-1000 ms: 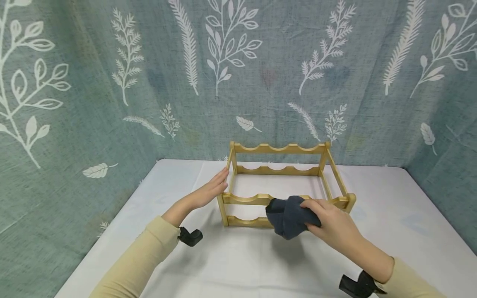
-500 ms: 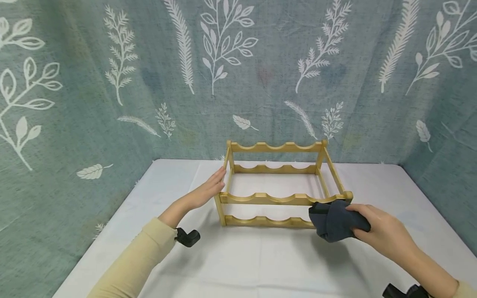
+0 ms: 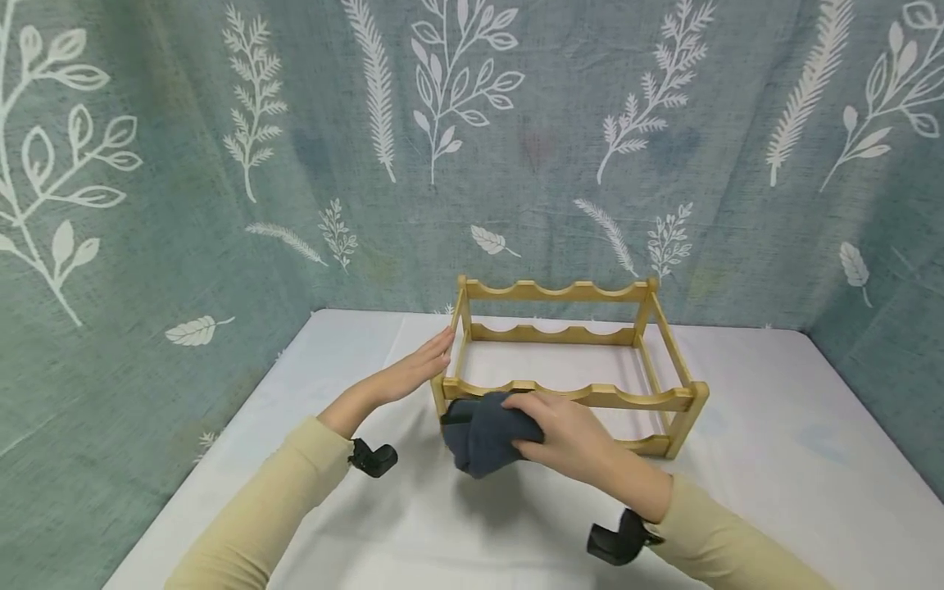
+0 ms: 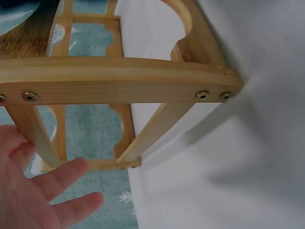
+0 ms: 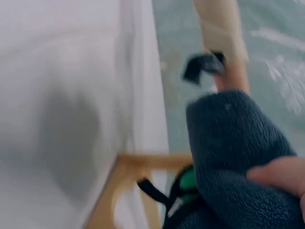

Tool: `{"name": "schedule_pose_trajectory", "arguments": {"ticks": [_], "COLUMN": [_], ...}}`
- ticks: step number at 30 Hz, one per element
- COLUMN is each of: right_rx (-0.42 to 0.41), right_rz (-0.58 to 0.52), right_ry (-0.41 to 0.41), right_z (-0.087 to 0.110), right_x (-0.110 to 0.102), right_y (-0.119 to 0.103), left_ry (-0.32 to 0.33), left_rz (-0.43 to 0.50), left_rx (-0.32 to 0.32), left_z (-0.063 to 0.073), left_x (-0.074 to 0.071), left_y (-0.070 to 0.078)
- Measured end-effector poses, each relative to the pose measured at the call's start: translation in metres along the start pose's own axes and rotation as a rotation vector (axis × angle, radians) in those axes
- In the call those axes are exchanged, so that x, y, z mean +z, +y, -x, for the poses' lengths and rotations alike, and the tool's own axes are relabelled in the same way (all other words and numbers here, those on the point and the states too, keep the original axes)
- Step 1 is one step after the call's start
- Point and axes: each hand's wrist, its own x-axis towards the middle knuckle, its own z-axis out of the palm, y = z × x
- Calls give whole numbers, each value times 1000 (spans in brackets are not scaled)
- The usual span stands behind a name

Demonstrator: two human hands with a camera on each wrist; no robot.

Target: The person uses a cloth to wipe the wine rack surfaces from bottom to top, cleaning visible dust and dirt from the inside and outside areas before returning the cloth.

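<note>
A two-tier wooden wine rack [image 3: 564, 393] with scalloped rails stands on the table. My left hand [image 3: 398, 378], fingers straight, rests against the rack's left side; in the left wrist view its spread fingers [image 4: 62, 180] lie beside the slats. My right hand [image 3: 575, 434] grips a folded dark blue plush cloth [image 3: 488, 433] at the left part of the front upper rail, covering some of the rack's front. Seen from the right wrist, the plush cloth [image 5: 233, 143] is bunched under my thumb [image 5: 279, 172], with a black loop and a green patch showing beneath it.
A white cloth covers the table [image 3: 354, 524]. Behind and along both sides hangs a grey-green curtain [image 3: 546, 164] with white leaf prints, close to the rack's back. A black wrist camera [image 3: 374, 457] sits on the left forearm, another on the right.
The right hand first swept right along the front rail with the plush cloth, then back left, past its starting spot. My left hand stays at the rack's side, and the rack stands in place.
</note>
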Motion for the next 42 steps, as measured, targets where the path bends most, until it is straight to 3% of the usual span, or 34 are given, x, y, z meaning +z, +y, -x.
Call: {"name": "schedule_pose_trajectory", "arguments": {"ticks": [5, 10, 15, 21, 23, 28, 30, 34, 38, 42], "right_rx": [-61, 40, 111, 254, 289, 406, 460, 537, 547, 455], "right_rz": [59, 100, 85, 96, 99, 110, 121, 127, 111, 134], "right_ry": [20, -3, 46, 95, 112, 117, 106, 80, 48, 33], "right_z": [-39, -44, -15, 32, 47, 83, 95, 114, 120, 110], "right_x": [28, 33, 20, -14, -25, -52, -62, -78, -83, -75], "right_y": [-31, -36, -14, 18, 29, 50, 58, 72, 76, 66], "left_ry": [-8, -24, -34, -26, -35, -33, -23, -23, -28, -29], "left_rz": [20, 21, 15, 12, 18, 19, 19, 28, 14, 16], "left_rx": [-53, -68, -72, -63, -67, -66, -60, -62, -57, -47], "left_z": [3, 1, 1, 2, 5, 4, 2, 2, 2, 1], "left_x": [-6, -8, -7, -8, -9, -9, -7, -7, -6, -4], "left_y": [3, 3, 2, 3, 13, 13, 4, 4, 4, 7]}}
